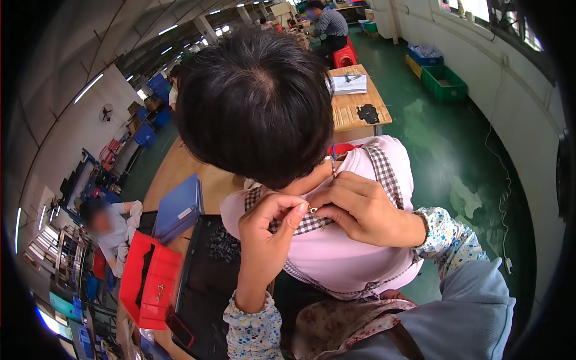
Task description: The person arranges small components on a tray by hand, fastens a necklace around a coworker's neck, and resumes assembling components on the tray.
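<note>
Both of my hands meet at the upper back of a person seated in front of me. Between my fingertips is a small gold-coloured necklace clasp (pixel 312 209). My left hand (pixel 264 231) is closed in a pinch of thumb and forefinger on the clasp's left side. From the right, my right hand (pixel 366 210) pinches the necklace's other end, mostly hidden by the fingers. Part of the beaded necklace (pixel 333 166) shows on the person's neck. Under my hands lie a pink top (pixel 348 264) and a checked apron strap (pixel 384 171).
At left, a worktable carries a black tray (pixel 201 282) with small dark parts (pixel 224 245), a red bin (pixel 157 282), a blue binder (pixel 180 207) and a phone (pixel 180 330). Ahead stands a wooden table (pixel 348 108) with papers. Green crates (pixel 444 83) line the right wall. Other people sit farther off.
</note>
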The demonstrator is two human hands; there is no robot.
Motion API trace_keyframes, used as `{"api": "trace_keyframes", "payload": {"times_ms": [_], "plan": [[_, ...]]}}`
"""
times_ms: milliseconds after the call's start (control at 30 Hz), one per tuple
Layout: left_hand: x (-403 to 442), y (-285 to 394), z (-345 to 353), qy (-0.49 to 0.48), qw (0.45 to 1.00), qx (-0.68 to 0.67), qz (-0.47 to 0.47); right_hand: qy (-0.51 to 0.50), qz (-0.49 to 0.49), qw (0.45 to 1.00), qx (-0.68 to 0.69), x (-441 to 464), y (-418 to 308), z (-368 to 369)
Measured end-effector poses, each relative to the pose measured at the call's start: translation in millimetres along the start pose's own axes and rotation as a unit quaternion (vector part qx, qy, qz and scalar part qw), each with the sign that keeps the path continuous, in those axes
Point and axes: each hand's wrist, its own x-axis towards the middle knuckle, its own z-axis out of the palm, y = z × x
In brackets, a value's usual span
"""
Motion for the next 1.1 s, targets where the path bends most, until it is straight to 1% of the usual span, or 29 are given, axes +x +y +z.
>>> {"api": "trace_keyframes", "payload": {"times_ms": [33,167,267,367,433,533,667,767,833,867,933,967,1033,1067,1100], "plan": [[0,0,0,0.000,1.000,-0.001,0.001,-0.017,0.004,1.000,0.009,0,1,-1],[0,3,0,0.003,1.000,-0.008,0.004,-0.025,0.004,1.000,0.017,0,-1,-1],[0,5,0,-0.003,1.000,0.003,0.004,-0.023,-0.012,1.000,-0.014,0,-3,1],[0,11,-1,-0.005,1.000,0.011,-0.021,-0.010,-0.018,0.999,-0.040,1,-4,3],[0,10,-2,-0.015,1.000,0.017,-0.008,-0.006,-0.033,0.999,-0.039,0,-1,3],[2,11,-5,-0.035,0.998,0.042,0.015,-0.017,-0.023,0.999,-0.046,0,0,2],[2,11,-5,-0.047,0.997,0.046,0.030,0.000,-0.021,0.999,-0.035,-3,1,3],[3,10,-6,-0.071,0.996,0.045,0.027,0.001,-0.035,0.997,-0.072,-4,2,1],[4,7,-9,-0.096,0.994,-0.015,-0.044,0.006,-0.059,0.996,-0.069,-2,4,0],[4,6,-9,-0.098,0.994,-0.015,-0.043,0.007,-0.058,0.996,-0.070,-1,5,-1],[3,2,-9,-0.106,0.988,-0.070,-0.090,-0.001,-0.086,0.993,-0.076,-3,6,-2],[3,2,-9,-0.108,0.988,-0.070,-0.091,0.000,-0.084,0.994,-0.076,-3,7,-2],[4,2,-9,-0.122,0.988,-0.065,-0.071,0.005,-0.120,0.990,-0.079,-4,9,-2],[5,2,-9,-0.125,0.987,-0.065,-0.073,0.005,-0.116,0.990,-0.079,-6,10,-3],[7,3,-10,-0.132,0.988,-0.051,-0.055,-0.004,-0.106,0.993,-0.060,-8,11,-4]]}}
